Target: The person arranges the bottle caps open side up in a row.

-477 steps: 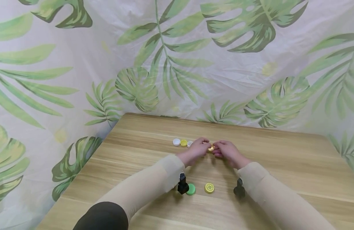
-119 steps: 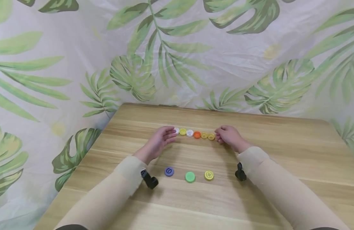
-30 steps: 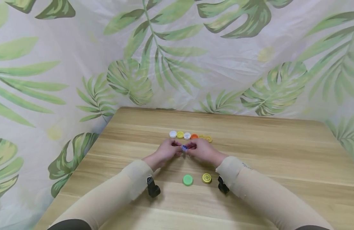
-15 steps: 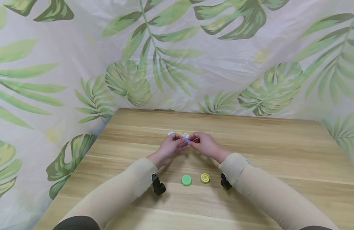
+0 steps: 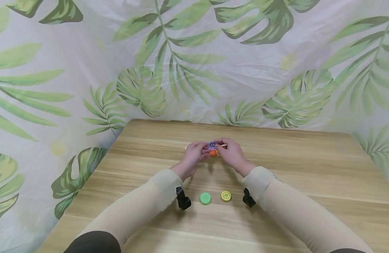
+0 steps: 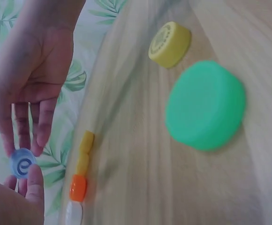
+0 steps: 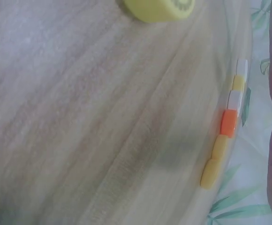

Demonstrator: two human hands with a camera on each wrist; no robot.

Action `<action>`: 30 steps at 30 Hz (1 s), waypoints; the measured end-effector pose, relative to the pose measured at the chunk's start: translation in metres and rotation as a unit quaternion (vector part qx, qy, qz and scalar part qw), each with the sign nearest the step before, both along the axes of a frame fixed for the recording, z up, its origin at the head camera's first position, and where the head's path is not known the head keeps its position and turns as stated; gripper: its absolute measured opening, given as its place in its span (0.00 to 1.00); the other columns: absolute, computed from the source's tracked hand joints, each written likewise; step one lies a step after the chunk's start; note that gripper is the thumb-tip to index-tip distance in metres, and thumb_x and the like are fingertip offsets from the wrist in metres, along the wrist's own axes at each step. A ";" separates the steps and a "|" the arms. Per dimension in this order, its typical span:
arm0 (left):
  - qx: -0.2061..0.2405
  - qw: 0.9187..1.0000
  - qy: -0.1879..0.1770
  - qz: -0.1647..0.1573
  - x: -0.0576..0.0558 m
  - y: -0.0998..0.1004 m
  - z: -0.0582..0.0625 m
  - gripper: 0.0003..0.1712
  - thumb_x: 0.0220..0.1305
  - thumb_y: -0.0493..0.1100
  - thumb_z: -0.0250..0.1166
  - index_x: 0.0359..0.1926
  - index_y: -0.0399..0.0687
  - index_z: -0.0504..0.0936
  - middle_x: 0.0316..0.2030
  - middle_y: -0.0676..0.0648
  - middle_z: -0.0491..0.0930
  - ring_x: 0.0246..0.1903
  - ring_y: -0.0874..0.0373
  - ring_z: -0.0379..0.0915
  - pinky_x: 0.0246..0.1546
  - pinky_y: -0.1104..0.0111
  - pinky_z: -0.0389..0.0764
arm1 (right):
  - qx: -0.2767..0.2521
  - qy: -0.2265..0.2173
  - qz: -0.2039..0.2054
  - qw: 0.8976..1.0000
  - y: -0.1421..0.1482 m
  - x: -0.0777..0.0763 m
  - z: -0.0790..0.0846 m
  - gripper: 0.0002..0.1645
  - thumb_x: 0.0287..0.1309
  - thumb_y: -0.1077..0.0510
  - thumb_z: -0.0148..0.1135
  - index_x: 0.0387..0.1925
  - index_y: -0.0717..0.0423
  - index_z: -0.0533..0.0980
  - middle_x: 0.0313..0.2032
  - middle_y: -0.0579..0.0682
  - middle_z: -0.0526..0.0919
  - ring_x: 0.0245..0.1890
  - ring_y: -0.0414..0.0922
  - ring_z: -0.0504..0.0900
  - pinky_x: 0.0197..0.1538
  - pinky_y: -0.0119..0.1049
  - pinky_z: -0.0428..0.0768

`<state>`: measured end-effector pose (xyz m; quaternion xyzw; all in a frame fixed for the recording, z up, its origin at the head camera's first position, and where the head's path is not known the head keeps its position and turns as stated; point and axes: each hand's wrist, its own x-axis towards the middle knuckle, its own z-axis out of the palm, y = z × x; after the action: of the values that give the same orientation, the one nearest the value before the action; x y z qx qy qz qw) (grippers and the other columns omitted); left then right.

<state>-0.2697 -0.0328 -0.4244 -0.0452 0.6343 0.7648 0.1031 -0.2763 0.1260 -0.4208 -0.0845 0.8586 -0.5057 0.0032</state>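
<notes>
Both hands pinch one blue bottle cap from opposite sides, its spiral-marked face turned toward the head camera. My left hand is on the cap's left, my right hand on its right. In the left wrist view the blue cap sits between the right hand's fingertips and the left thumb. An orange cap shows just below it in the head view. The right wrist view shows this orange cap in a row on the table with white and yellow caps; the hands mostly hide that row from the head camera.
Nearer the person, a green cap and a yellow cap lie apart on the wooden table. Behind the table's far edge hangs a leaf-patterned cloth. Black wrist cameras hang below both sleeves.
The blue cap, lying on the table 4 seconds ago, was picked up and carried away from the person to the row. Since half a second ago, it has moved farther and its marked face has come into view.
</notes>
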 end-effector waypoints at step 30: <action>-0.073 0.995 -0.029 -0.067 -0.019 0.060 0.004 0.26 0.79 0.49 0.52 0.60 0.27 0.75 0.54 0.37 0.76 0.57 0.46 0.71 0.63 0.54 0.76 | -0.141 -0.170 -0.033 0.975 0.054 -0.020 0.001 0.38 0.84 0.46 0.29 0.66 0.78 0.67 0.63 0.73 0.72 0.60 0.65 0.77 0.66 0.51 0.76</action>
<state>-0.2886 0.0270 -0.4202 -0.0326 0.6864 0.7066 0.1689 -0.2964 0.1800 -0.4198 0.0312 0.7681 -0.6280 0.1207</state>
